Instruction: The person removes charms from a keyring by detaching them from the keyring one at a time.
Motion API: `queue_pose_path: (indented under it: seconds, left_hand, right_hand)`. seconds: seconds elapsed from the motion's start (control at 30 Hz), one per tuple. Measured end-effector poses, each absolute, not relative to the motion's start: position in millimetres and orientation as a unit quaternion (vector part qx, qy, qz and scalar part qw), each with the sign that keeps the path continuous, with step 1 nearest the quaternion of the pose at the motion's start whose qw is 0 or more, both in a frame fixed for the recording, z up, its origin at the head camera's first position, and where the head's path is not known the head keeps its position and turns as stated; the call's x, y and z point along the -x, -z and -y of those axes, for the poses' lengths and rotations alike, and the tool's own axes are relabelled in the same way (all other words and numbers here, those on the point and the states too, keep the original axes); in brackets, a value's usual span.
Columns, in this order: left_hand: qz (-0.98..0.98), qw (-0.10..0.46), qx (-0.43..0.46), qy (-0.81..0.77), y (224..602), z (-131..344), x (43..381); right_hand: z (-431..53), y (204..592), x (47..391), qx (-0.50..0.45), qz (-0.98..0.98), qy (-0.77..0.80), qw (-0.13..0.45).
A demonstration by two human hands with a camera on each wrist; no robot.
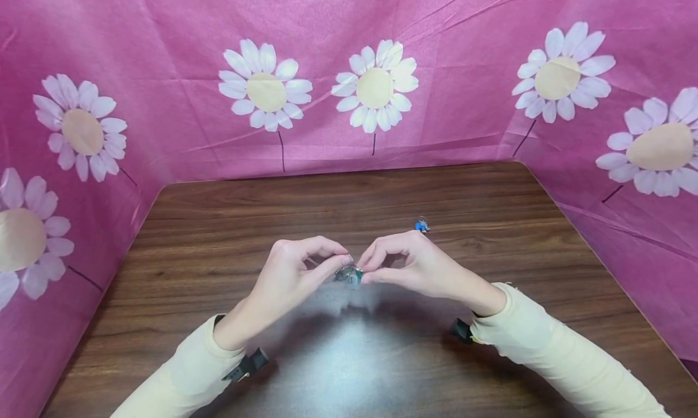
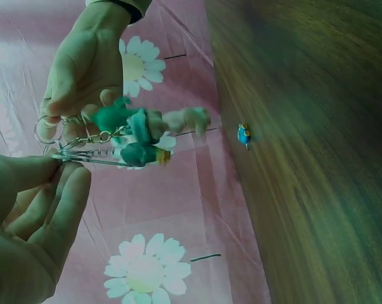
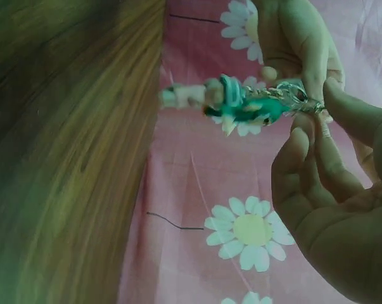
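Observation:
Over the middle of the table, both hands meet at a cluster of keychains with green figures. The left hand pinches thin silver metal pieces at the top end, between thumb and fingertips. Opposite it, the right hand pinches the metal ring end. A round silver split ring shows by the right fingertips in the left wrist view. From short chains hang a green figure with a pale lower part and a darker green one with a yellow-orange end, both clear of the table.
A small blue figure keychain lies on the brown wooden table, just beyond the right hand. Pink cloth printed with white daisies stands along the table's back and sides. Dark wrist straps stick out below the pale sleeves.

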State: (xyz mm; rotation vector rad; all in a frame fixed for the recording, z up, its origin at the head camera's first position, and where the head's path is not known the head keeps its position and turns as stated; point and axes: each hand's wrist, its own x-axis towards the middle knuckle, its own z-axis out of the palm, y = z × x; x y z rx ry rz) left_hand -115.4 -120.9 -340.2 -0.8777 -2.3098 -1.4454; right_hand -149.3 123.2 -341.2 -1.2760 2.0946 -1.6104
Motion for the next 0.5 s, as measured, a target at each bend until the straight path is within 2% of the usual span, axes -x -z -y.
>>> queue_pose_path:
  seconds: [0.23, 0.5]
  left_hand:
    - [0.802, 0.127, 0.294, 0.505, 338.3, 120.1, 114.8]
    - [0.809, 0.12, 0.283, 0.502, 339.5, 119.3, 113.4]
  right_hand:
    - [-124.0, 344.4, 150.9, 0.411, -0.677, 0.579, 0.192]
    - [-123.5, 342.6, 149.3, 0.366, -0.685, 0.595, 0.205]
